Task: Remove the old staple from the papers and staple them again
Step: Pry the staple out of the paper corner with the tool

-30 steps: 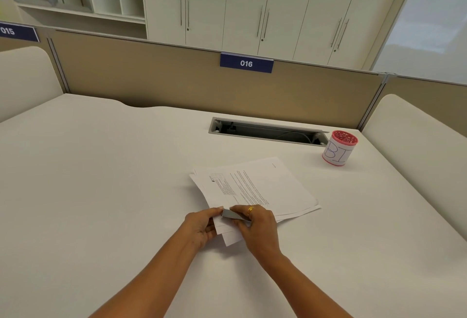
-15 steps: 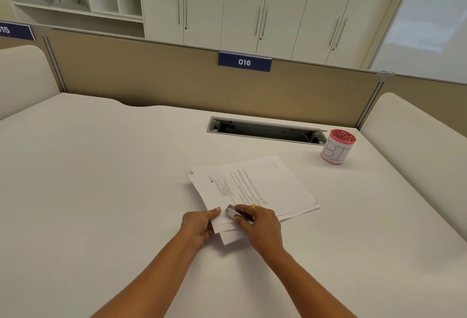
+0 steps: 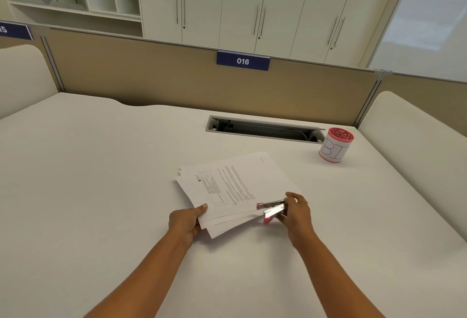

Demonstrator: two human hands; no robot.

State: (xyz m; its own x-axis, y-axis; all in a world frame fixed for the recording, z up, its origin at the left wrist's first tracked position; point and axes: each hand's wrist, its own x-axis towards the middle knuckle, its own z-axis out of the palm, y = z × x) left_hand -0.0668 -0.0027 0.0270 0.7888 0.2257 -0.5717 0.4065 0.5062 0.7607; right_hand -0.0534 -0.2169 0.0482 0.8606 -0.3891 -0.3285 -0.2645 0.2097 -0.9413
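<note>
So a second ago both hands were bunched together at the near corner of the papers [image 3: 235,181], with the stapler [image 3: 274,209] right on that corner. Now the right hand [image 3: 298,212] has slid it out to the near-right edge, fingers curled round its back end and its pink-tipped mouth gaping toward the sheets. The left hand [image 3: 187,221] hasn't left the near-left corner, pinching it with the thumb on top and the other fingers tucked under. The stack sits mid-desk [image 3: 101,178] and its sheets fan apart along the near edge, so my guess is the old staple is out or no longer holding, and this is the line-up for the new one. I can't actually see any staple, though. Further back on the right is a pink cup [image 3: 334,149] with "BI" on its paper wrap, and I can't tell what's in it. Left of it, the cable slot [image 3: 262,132] in the desktop has cords lying inside.
</note>
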